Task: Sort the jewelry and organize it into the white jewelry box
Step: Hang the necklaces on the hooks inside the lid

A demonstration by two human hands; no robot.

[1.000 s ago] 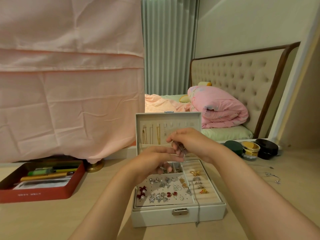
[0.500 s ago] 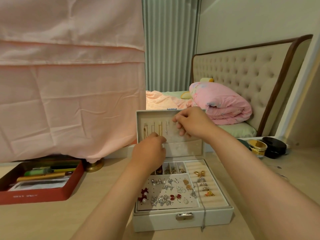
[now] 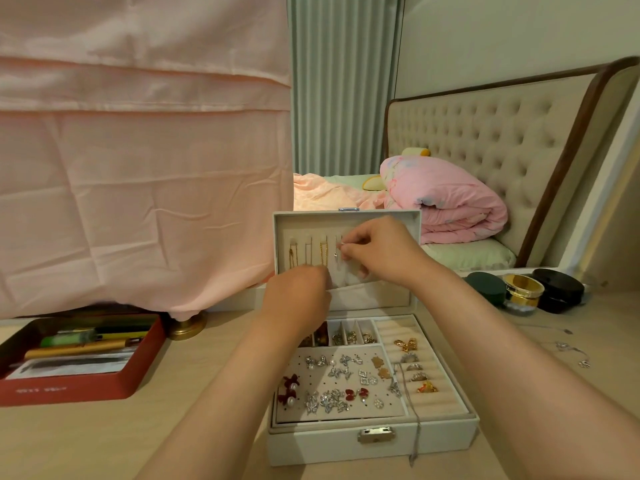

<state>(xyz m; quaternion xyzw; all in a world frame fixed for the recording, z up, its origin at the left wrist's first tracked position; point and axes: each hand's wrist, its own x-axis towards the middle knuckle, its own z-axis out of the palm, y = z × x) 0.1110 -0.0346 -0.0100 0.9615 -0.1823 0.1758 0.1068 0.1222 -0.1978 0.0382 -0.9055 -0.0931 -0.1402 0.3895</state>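
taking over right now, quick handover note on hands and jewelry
Right hand pinches a thin silver necklace at the hooks in the open lid of the white rectangular jewelry box.
Left hand is curled by the lid's pocket; its grip is hidden.
Done: gold chains hang in the lid; earrings on the perforated pad, rings in the rolls.
Left: hook this necklace; long silver chain drapes over the box front; loose silver pieces on the wooden table.

A pink cloth [image 3: 138,174] hangs over the upper left of the frame. Beside it, at the upper centre, is a pale green pleated curtain [image 3: 343,98], then a cream wall [image 3: 502,36]. At the right stands a bed [image 3: 467,258] with a tufted beige headboard [image 3: 485,143]; a rolled pink duvet [image 3: 446,199] lies on it.
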